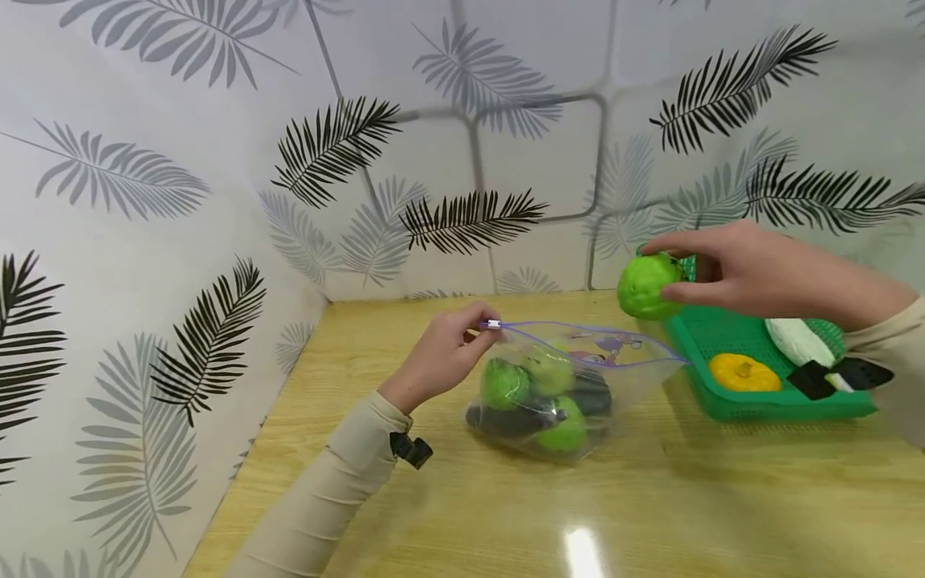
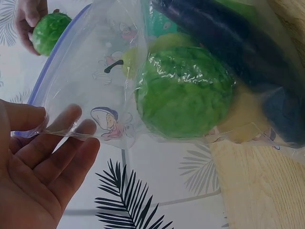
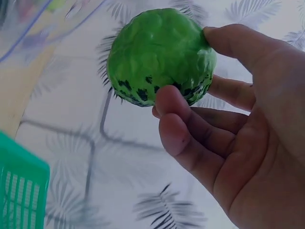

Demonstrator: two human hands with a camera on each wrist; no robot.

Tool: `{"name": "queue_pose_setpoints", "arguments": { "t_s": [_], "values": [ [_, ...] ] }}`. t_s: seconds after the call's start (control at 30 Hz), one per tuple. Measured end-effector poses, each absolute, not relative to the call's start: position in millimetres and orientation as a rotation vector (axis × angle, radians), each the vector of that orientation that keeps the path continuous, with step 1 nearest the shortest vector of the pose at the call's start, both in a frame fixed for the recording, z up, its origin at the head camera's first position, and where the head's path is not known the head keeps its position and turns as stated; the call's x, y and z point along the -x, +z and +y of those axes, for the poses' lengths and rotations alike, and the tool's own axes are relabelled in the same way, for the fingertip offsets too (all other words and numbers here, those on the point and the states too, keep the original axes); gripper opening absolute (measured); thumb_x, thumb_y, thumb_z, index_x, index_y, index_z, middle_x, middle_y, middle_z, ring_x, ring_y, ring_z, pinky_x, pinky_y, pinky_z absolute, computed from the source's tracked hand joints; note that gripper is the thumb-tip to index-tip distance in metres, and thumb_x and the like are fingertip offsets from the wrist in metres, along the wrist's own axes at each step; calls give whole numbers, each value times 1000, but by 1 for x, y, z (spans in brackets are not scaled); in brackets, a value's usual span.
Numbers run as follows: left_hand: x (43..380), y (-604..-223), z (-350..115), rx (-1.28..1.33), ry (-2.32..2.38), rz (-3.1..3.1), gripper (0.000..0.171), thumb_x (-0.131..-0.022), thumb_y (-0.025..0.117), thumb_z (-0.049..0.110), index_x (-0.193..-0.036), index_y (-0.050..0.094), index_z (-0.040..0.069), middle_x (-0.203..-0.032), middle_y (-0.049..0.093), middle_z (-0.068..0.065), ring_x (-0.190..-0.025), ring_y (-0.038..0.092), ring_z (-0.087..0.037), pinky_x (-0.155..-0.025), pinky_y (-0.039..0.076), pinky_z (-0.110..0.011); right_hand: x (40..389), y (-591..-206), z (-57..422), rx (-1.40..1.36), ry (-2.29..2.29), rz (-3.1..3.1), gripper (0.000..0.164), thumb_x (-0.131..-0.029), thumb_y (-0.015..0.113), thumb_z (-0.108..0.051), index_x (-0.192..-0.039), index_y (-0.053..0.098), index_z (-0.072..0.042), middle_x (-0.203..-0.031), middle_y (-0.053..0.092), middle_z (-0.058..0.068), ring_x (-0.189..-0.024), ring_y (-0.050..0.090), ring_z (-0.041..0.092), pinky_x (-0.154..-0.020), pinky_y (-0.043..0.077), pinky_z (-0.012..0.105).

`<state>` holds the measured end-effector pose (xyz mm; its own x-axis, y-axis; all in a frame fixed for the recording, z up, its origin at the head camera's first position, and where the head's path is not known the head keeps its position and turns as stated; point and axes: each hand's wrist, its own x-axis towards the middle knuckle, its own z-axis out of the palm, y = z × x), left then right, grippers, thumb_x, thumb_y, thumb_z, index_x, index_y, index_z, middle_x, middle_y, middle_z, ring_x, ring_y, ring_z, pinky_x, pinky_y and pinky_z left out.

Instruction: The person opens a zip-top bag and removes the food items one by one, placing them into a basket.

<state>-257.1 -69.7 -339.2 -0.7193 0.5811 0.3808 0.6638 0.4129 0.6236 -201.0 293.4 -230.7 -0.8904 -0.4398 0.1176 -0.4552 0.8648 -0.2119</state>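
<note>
My left hand (image 1: 446, 353) pinches a clear zip bag (image 1: 646, 371) at the corner by its white slider, and the purple-edged mouth gapes. Inside lie a bumpy green fruit (image 2: 183, 93), a dark eggplant (image 2: 233, 43), a yellowish pear-like fruit (image 2: 128, 62) and another green one (image 1: 564, 425); the clear plastic blurs them partly. To the right of the bag's mouth and above it, my right hand (image 1: 744, 269) holds a bumpy green fruit (image 3: 159, 55) in the air with thumb and fingertips. Black marks show along its lower side in the right wrist view.
A green plastic basket (image 1: 788, 407) stands on the wooden table (image 1: 347, 514) at the right, partly beneath my right arm. It holds a yellow pumpkin-shaped vegetable (image 1: 744, 373) and a long white one (image 1: 798, 341). A leaf-patterned wall covering (image 1: 433, 160) rises behind the table.
</note>
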Motion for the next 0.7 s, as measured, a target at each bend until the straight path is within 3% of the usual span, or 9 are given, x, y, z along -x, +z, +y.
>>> {"name": "queue_pose_setpoints", "arguments": {
  "t_s": [0.23,0.37,0.47,0.57,0.7],
  "values": [
    [257,-338,-72,1135,-1223,-2559,12,-104,57,16,-104,66,7,-100,74,-6,-95,70,-14,-81,58,-28,220,-255,335,-581,194,-3105,54,-96,70,-39,-142,56,-17,-70,62,-8,-58,51,11,-59,44,31],
    [257,-337,-72,1128,-1232,-2560,9,-104,58,15,-103,66,11,-100,74,-6,-96,70,-18,-81,58,-28,241,-273,360,-590,152,-3138,52,-95,71,-35,-138,59,-8,-97,73,6,-71,63,18,-67,53,41],
    [257,-337,-71,1133,-1232,-2563,10,-104,58,15,-104,66,10,-100,74,-6,-96,70,-17,-81,58,-28,258,-287,379,-604,119,-3163,50,-93,73,-31,-133,61,-2,-117,70,17,-84,69,25,-75,55,48],
    [257,-338,-71,1138,-1228,-2564,11,-104,57,16,-104,66,8,-100,74,-5,-94,69,-11,-81,57,-27,271,-298,397,-597,157,-3274,52,-94,71,-28,-133,58,5,-112,70,20,-76,68,23,-69,55,43],
    [256,-340,-71,1136,-1233,-2567,9,-104,57,17,-102,65,11,-100,73,-3,-93,69,-11,-81,58,-27,279,-313,415,-583,260,-3470,57,-98,66,-25,-136,49,13,-90,69,10,-56,55,14,-58,47,34]
  ]
}}
